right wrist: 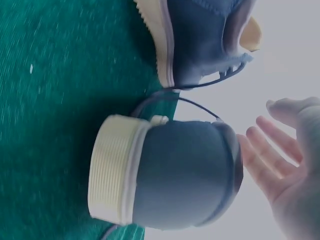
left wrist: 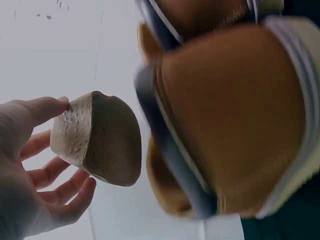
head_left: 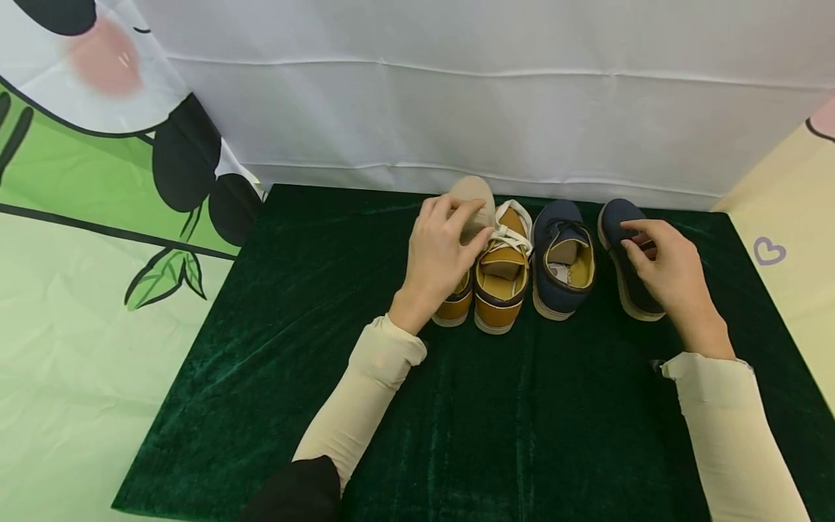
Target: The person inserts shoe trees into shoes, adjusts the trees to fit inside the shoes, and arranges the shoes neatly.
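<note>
My left hand [head_left: 438, 243] holds a beige moulded shoe insert [left wrist: 95, 137] above the left brown shoe [head_left: 454, 304]. In the left wrist view, the thumb is on its upper edge and the fingers are curled beneath. The insert and hand hide most of that shoe. Beside it stands the other brown shoe [head_left: 501, 315] with white laces. My right hand [head_left: 672, 264] hovers by the opening of the right navy shoe [right wrist: 185, 175], its fingers loosely bent and holding nothing. Fingertips come right at the heel rim in the right wrist view. This shoe's inside is hidden.
A second navy shoe [head_left: 553, 301] stands between the brown pair and the right navy shoe, a brownish piece inside it. All the shoes line the back of a dark green velvet cloth [head_left: 274, 406]. A white fabric wall [head_left: 417, 116] rises just behind their toes.
</note>
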### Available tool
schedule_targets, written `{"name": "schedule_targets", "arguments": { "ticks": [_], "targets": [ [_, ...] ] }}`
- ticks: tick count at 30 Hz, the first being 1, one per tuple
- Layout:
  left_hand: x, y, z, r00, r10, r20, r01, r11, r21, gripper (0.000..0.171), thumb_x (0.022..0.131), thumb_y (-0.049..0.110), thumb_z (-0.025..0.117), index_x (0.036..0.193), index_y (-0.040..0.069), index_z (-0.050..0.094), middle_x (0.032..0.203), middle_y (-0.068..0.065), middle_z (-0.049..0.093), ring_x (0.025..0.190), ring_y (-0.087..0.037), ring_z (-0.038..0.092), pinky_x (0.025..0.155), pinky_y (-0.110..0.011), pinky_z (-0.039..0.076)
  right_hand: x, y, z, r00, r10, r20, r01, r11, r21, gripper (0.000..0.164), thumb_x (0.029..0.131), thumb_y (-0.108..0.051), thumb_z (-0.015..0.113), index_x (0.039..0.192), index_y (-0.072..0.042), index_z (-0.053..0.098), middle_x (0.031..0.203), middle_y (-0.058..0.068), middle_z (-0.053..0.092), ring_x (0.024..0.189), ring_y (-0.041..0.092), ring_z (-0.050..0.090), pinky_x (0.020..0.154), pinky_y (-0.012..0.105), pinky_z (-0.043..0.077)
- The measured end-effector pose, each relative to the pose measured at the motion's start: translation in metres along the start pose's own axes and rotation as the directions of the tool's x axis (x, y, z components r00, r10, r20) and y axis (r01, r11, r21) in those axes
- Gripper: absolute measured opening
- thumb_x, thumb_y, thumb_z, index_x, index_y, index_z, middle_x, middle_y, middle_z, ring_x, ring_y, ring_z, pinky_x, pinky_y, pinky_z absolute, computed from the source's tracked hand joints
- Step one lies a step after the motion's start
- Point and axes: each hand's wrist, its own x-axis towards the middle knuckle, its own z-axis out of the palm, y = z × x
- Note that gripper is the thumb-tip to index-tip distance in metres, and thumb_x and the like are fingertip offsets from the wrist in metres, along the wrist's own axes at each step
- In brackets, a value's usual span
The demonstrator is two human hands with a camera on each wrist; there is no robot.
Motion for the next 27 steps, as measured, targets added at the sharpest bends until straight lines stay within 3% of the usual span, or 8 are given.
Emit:
{"name": "schedule_targets", "arguments": {
  "ticks": [2, 4, 9, 12, 16, 27],
  "targets": [
    [0.0, 0.009, 0.004, 1.0, 0.026, 0.016, -0.025, 1.0, -0.012, 0.04, 0.097, 0.035, 0.075, 0.131, 0.015, 0.072, 0.123, -0.008, 0.068, 0.118, -0.027, 0.061, 0.106, -0.039, 0.051, 0.0, 0.004, -0.004, 1.0, -0.009, -0.014, 0.009, 1.0, -0.017, 0.034, 0.104, -0.011, 0.062, 0.137, -0.004, 0.064, 0.118, 0.023, 0.064, 0.098, 0.035, 0.06, 0.077, 0.014, 0.035],
    [0.0, 0.019, 0.008, 0.998, 0.054, 0.029, -0.053, 0.998, -0.026, 0.04, 0.097, 0.035, 0.075, 0.132, 0.016, 0.071, 0.123, -0.007, 0.068, 0.118, -0.026, 0.061, 0.108, -0.039, 0.05, 0.0, 0.009, -0.007, 1.0, -0.022, -0.018, 0.021, 0.999, -0.03, 0.034, 0.103, -0.009, 0.062, 0.136, -0.002, 0.064, 0.115, 0.024, 0.063, 0.096, 0.035, 0.057, 0.076, 0.02, 0.034],
    [0.0, 0.046, 0.02, 0.988, 0.143, 0.065, -0.139, 0.988, -0.063, 0.04, 0.098, 0.038, 0.073, 0.133, 0.018, 0.071, 0.121, -0.003, 0.067, 0.119, -0.023, 0.062, 0.113, -0.035, 0.047, -0.001, 0.021, -0.014, 1.0, -0.012, -0.009, 0.012, 0.999, -0.052, 0.034, 0.101, -0.002, 0.06, 0.135, 0.002, 0.063, 0.118, 0.03, 0.061, 0.102, 0.042, 0.05, 0.084, 0.05, 0.038],
    [0.0, 0.062, 0.027, 0.977, 0.194, 0.084, -0.188, 0.979, -0.074, 0.041, 0.099, 0.04, 0.072, 0.134, 0.018, 0.071, 0.122, -0.002, 0.066, 0.118, -0.02, 0.062, 0.111, -0.032, 0.047, -0.001, 0.028, -0.016, 1.0, -0.019, -0.015, 0.018, 0.998, -0.058, 0.033, 0.1, 0.001, 0.059, 0.133, 0.003, 0.063, 0.127, 0.034, 0.061, 0.115, 0.049, 0.047, 0.1, 0.063, 0.035],
    [0.001, 0.08, 0.036, 0.967, 0.235, 0.1, -0.23, 0.971, -0.06, 0.04, 0.099, 0.042, 0.071, 0.133, 0.021, 0.071, 0.123, 0.0, 0.065, 0.114, -0.016, 0.062, 0.103, -0.028, 0.05, -0.001, 0.035, -0.017, 0.999, -0.041, -0.031, 0.039, 0.996, -0.074, 0.032, 0.098, 0.002, 0.06, 0.129, 0.004, 0.064, 0.133, 0.036, 0.059, 0.124, 0.053, 0.043, 0.111, 0.065, 0.029],
    [0.003, 0.117, 0.056, 0.942, 0.259, 0.216, -0.245, 0.965, -0.089, 0.044, 0.101, 0.049, 0.066, 0.138, 0.026, 0.068, 0.129, 0.004, 0.064, 0.121, -0.013, 0.06, 0.104, -0.024, 0.049, 0.0, 0.05, -0.021, 1.0, 0.031, -0.002, -0.031, 0.992, -0.12, 0.036, 0.097, 0.003, 0.06, 0.133, 0.006, 0.06, 0.137, 0.038, 0.053, 0.124, 0.057, 0.041, 0.106, 0.069, 0.031]
  ]
}}
